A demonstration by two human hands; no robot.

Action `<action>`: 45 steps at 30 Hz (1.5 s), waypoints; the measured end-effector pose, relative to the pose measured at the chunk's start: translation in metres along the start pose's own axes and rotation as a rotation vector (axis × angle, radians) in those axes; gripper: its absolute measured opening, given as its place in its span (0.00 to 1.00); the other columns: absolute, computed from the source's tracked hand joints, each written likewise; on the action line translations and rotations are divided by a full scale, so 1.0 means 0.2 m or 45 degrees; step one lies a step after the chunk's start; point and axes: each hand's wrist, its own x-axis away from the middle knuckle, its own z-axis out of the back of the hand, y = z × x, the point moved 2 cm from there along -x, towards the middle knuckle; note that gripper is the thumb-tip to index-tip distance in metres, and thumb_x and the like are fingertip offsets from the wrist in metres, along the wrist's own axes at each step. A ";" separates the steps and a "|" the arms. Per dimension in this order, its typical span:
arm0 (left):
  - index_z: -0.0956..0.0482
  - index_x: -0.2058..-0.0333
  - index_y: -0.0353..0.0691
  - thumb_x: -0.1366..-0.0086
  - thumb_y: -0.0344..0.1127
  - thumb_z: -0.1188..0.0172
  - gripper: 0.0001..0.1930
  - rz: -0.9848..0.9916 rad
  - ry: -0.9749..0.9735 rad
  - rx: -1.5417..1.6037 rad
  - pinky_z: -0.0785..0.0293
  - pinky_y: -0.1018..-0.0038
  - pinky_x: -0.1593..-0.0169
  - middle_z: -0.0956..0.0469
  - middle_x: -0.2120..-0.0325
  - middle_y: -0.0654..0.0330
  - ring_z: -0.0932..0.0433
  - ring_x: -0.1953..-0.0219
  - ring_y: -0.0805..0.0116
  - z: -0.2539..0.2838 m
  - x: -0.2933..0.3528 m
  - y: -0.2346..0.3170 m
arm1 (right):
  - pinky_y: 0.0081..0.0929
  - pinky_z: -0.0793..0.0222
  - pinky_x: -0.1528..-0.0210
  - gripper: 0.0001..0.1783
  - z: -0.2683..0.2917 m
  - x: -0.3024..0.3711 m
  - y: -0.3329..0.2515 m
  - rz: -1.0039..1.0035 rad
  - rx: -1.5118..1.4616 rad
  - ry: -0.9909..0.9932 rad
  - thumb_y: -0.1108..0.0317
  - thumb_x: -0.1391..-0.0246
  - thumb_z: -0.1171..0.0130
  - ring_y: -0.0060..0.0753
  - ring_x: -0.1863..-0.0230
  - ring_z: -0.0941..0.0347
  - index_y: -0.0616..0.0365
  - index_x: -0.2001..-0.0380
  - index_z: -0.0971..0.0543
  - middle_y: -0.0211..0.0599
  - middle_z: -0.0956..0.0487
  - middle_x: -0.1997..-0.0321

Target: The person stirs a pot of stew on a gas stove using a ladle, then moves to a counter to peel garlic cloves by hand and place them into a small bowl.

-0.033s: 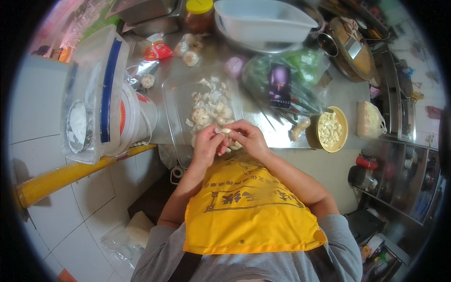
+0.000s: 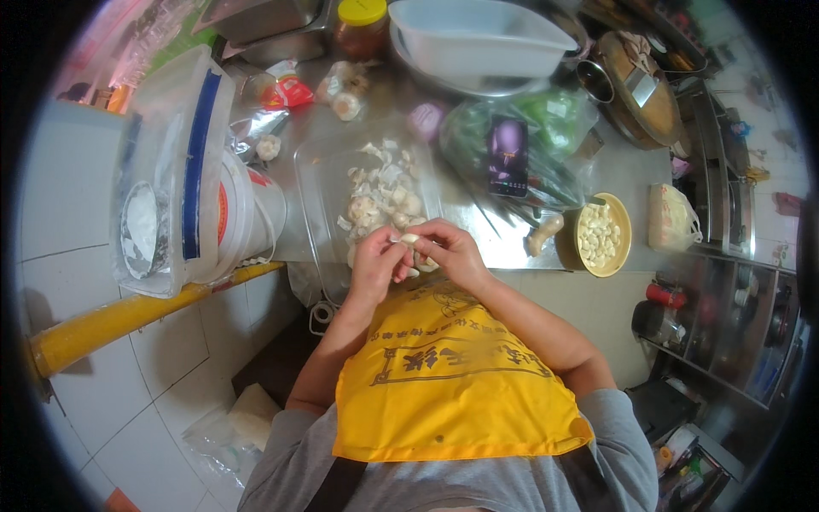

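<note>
A pale garlic clove [image 2: 410, 239] is pinched at its two ends between both my hands, above the near edge of a clear plastic tray [image 2: 309, 183]. My left hand [image 2: 377, 260] has thumb and forefinger closed on it, with a bit of whitish skin at the fingertips. My right hand [image 2: 450, 253] grips the clove from the other side, fingers bent inward. Beneath and beyond them, garlic bulbs [image 2: 365, 210] and loose papery skins [image 2: 388, 160] lie in the tray. At the right, a yellow bowl [image 2: 625, 241] holds many peeled cloves [image 2: 598, 236].
Beside the bowl lies a ginger-like root [image 2: 544, 234]. A phone [image 2: 508, 156] rests on bagged green vegetables [image 2: 546, 115], near a purple onion [image 2: 425, 121]. White tubs [image 2: 482, 43] stand behind, more garlic [image 2: 345, 90] at the back left. A bucket [image 2: 247, 205] and plastic box [image 2: 175, 171] flank the left.
</note>
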 end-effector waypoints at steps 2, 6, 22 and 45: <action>0.32 0.70 0.39 0.40 0.27 0.52 0.01 -0.036 0.025 -0.061 0.43 0.84 0.84 0.30 0.83 0.64 0.35 0.85 0.80 0.01 0.00 -0.01 | 0.16 0.34 0.65 0.11 -0.01 0.01 -0.01 -0.125 -0.097 -0.022 0.72 0.46 0.45 0.19 0.69 0.31 0.61 0.59 0.24 0.30 0.25 0.67; 0.32 0.69 0.39 0.39 0.28 0.52 0.01 -0.097 0.056 -0.209 0.43 0.86 0.83 0.30 0.83 0.65 0.36 0.85 0.81 -0.02 0.00 0.00 | 0.15 0.35 0.69 0.12 -0.02 0.00 0.00 -0.311 -0.331 -0.015 0.70 0.44 0.49 0.17 0.73 0.33 0.64 0.58 0.26 0.28 0.26 0.71; 0.31 0.71 0.37 0.35 0.32 0.54 0.07 -0.124 -0.146 -0.345 0.43 0.86 0.83 0.30 0.82 0.65 0.37 0.86 0.82 0.02 -0.01 0.06 | 0.16 0.39 0.71 0.12 0.02 0.00 0.01 -0.530 -0.791 -0.138 0.71 0.42 0.52 0.19 0.75 0.38 0.62 0.57 0.27 0.29 0.29 0.73; 0.30 0.74 0.40 0.40 0.30 0.51 0.05 -0.099 0.074 0.580 0.45 0.83 0.83 0.33 0.86 0.67 0.40 0.87 0.80 -0.01 -0.02 -0.04 | 0.19 0.33 0.66 0.13 0.02 0.02 -0.01 -0.434 -0.847 -0.107 0.69 0.42 0.51 0.20 0.71 0.32 0.63 0.55 0.29 0.34 0.25 0.67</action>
